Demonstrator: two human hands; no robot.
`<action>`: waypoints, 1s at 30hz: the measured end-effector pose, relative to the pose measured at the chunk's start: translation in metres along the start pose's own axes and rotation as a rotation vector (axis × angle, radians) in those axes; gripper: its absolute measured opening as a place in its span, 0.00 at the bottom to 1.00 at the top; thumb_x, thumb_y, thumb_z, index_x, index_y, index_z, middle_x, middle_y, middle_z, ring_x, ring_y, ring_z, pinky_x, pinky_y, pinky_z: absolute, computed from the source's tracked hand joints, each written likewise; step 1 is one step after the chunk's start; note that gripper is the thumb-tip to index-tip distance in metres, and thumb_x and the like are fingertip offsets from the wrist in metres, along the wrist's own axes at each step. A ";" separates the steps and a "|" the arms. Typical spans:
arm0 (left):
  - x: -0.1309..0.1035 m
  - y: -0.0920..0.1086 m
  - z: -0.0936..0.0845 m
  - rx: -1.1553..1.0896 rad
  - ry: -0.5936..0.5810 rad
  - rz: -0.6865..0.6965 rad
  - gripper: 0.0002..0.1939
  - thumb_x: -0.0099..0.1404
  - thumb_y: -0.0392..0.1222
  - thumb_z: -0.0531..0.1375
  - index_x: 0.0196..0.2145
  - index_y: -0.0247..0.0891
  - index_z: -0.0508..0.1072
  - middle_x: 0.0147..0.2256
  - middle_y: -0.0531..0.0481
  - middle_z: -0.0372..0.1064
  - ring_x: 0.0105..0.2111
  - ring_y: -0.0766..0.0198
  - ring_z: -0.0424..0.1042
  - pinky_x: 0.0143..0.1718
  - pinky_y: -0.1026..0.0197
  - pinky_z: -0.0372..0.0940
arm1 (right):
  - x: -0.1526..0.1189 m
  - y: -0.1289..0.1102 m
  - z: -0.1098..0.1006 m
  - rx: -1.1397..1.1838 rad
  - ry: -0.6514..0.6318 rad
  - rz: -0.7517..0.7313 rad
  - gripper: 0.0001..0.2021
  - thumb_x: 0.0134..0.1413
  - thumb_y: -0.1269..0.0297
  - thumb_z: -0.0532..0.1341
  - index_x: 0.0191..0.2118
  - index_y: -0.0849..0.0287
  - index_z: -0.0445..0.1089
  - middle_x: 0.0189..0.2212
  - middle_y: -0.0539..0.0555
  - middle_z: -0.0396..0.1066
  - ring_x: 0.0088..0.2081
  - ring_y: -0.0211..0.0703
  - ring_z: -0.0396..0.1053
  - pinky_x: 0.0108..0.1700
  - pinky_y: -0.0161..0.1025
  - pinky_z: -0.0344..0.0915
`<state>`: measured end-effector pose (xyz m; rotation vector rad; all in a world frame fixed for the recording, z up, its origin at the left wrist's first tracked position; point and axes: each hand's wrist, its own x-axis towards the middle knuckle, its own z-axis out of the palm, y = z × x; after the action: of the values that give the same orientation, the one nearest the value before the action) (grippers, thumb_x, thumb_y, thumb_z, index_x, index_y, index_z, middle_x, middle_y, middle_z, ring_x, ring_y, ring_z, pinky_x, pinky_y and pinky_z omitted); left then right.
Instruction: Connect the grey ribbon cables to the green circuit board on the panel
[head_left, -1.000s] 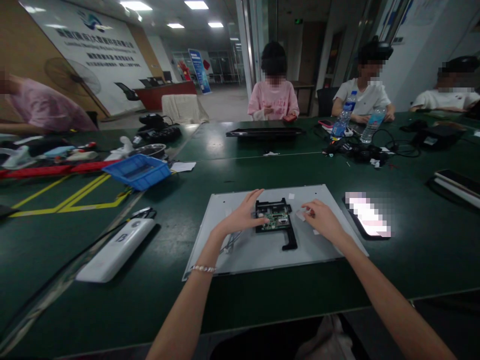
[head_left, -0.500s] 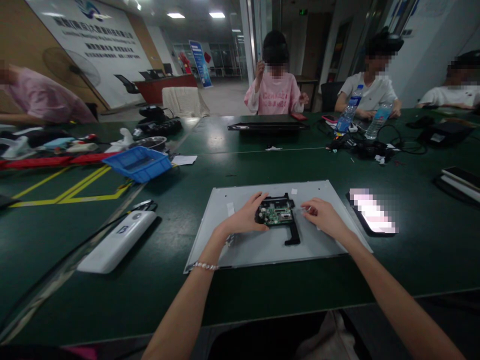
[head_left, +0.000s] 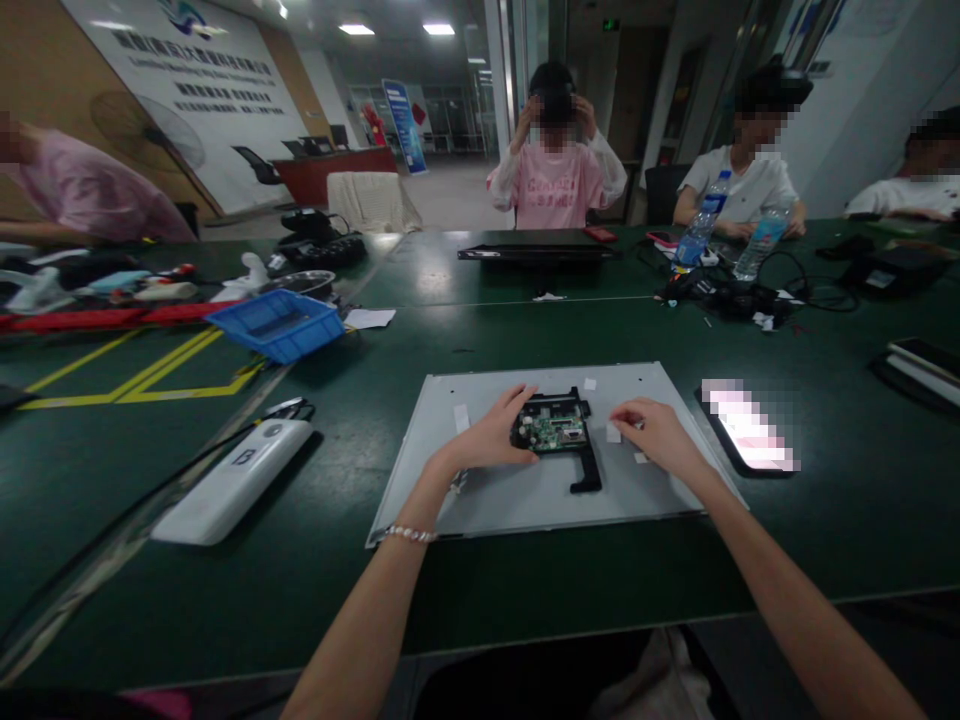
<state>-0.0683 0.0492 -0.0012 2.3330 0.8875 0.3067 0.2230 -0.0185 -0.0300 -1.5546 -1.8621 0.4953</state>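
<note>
My left hand is closed around the left side of a green circuit board in a black plastic bracket. The bracket rests on a pale grey flat panel, and one arm of it points toward me. To the right of the board, my right hand has thumb and fingers pinched together just over the panel. A small white square piece shows beside those fingertips; whether they grip it or anything else is too small to tell. Another white piece lies under the right hand.
Left of the panel is a white power bank with a cable. A phone lies to the right. Farther off are a blue tray, a dark flat screen and two water bottles. Several people sit around the table.
My right hand has shifted slightly right, and the white square beside its fingertips now shows clearly. My left hand stays on the board. The person opposite has raised both hands to their headset.
</note>
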 end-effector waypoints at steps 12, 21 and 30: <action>-0.002 0.005 -0.002 -0.021 -0.014 -0.036 0.53 0.50 0.49 0.64 0.65 0.44 0.37 0.66 0.45 0.26 0.64 0.46 0.35 0.63 0.45 0.40 | -0.001 -0.001 -0.001 -0.065 -0.002 0.031 0.09 0.53 0.66 0.56 0.37 0.58 0.73 0.37 0.56 0.70 0.32 0.40 0.69 0.38 0.40 0.65; -0.001 0.004 0.000 -0.008 -0.015 -0.044 0.54 0.50 0.48 0.64 0.65 0.41 0.36 0.66 0.43 0.26 0.64 0.46 0.34 0.63 0.47 0.40 | -0.002 0.003 -0.002 -0.010 -0.114 0.006 0.13 0.48 0.63 0.62 0.42 0.56 0.73 0.39 0.56 0.70 0.35 0.41 0.69 0.39 0.39 0.66; -0.002 0.002 -0.001 -0.030 -0.015 -0.040 0.54 0.50 0.50 0.64 0.65 0.42 0.35 0.66 0.44 0.25 0.64 0.44 0.34 0.63 0.45 0.42 | 0.006 0.005 -0.001 -0.067 -0.062 -0.018 0.13 0.55 0.63 0.57 0.45 0.58 0.71 0.41 0.58 0.69 0.35 0.42 0.69 0.39 0.40 0.66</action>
<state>-0.0686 0.0470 0.0007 2.2838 0.9154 0.2842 0.2265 -0.0118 -0.0312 -1.5812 -1.9563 0.4820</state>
